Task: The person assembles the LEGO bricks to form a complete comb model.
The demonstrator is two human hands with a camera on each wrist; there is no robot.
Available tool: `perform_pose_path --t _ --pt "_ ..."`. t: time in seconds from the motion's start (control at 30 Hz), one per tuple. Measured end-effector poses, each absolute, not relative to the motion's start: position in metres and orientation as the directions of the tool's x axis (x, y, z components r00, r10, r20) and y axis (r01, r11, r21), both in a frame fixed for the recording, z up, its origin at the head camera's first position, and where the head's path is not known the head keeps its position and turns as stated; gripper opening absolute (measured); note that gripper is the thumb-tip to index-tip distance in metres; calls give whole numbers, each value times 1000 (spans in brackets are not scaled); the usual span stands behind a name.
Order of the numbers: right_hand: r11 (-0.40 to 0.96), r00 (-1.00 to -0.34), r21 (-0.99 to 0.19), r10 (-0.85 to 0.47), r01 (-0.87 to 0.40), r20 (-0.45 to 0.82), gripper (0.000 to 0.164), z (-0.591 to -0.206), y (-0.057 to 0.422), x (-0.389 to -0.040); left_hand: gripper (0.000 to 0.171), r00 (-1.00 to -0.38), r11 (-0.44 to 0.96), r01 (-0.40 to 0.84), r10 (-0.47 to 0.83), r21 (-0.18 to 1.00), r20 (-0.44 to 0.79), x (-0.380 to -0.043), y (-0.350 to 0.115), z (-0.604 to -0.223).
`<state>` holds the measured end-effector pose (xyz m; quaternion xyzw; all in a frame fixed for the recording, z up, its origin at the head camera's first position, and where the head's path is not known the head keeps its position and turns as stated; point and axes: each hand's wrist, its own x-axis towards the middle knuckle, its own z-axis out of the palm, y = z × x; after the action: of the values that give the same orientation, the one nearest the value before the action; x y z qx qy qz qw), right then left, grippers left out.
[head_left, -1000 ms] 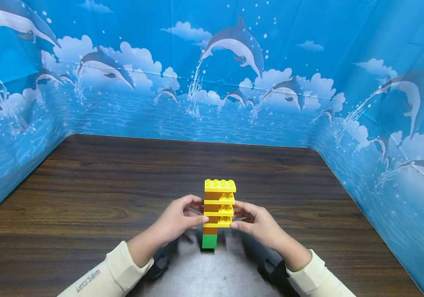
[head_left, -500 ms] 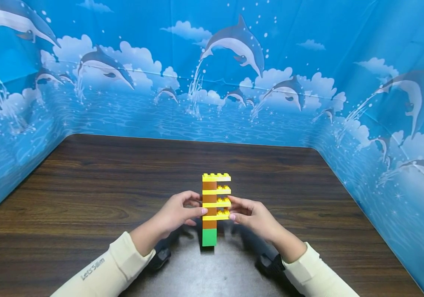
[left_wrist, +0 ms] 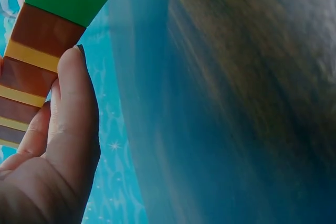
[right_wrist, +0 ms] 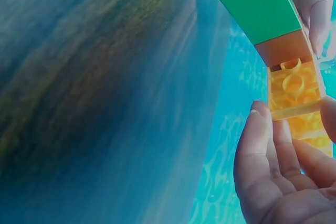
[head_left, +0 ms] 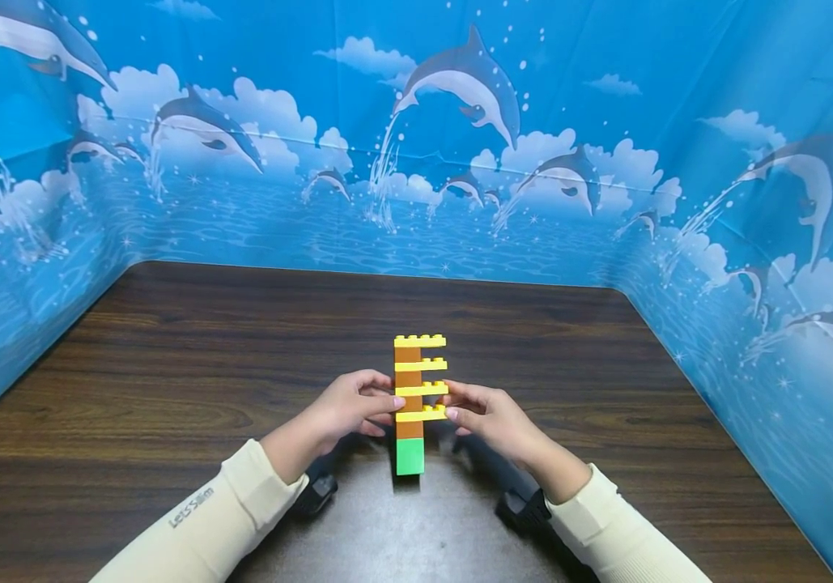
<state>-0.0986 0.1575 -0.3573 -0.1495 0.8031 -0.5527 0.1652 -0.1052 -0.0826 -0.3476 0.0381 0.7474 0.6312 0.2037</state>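
A block tower stands upright between my hands in the head view. It has a green block at the bottom, orange-brown blocks above, and several yellow plates jutting to the right. The green block's hollow underside shows in the right wrist view, so the tower is held off the table. My left hand pinches the tower's left side, thumb in front and fingers behind. On the other side, my right hand pinches the ends of the lower yellow plates between thumb and fingers. The far side of the tower is hidden.
A dark wood-grain table lies below, shiny near the front. A blue curtain printed with dolphins borders its back and both sides. Black wrist devices are strapped under both forearms.
The tower has tipped so that its top studs are now seen nearly edge-on, and it has shifted slightly up and left in view. Both hands have moved with it, keeping their hold.
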Motion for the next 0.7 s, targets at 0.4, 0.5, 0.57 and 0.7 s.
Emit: perform_pose_path --t 0.4,0.5,0.57,0.7 --pt "338 -906 -941 -397 5 -148 48 -360 153 -106 47 -914 184 -261 270 948 -304 -113 -80 -353" --pt "329 -903 -944 -396 29 -166 48 -361 154 -110 46 -914 178 -273 260 945 -313 -116 -78 -355" --pt "326 -902 -944 -394 46 -179 48 -361 155 -112 46 -913 177 -280 255 944 -319 -117 -77 -357" --pt "319 -898 -944 -388 80 -207 50 -362 155 -115 46 -912 171 -290 249 942 -326 -119 -76 -358"
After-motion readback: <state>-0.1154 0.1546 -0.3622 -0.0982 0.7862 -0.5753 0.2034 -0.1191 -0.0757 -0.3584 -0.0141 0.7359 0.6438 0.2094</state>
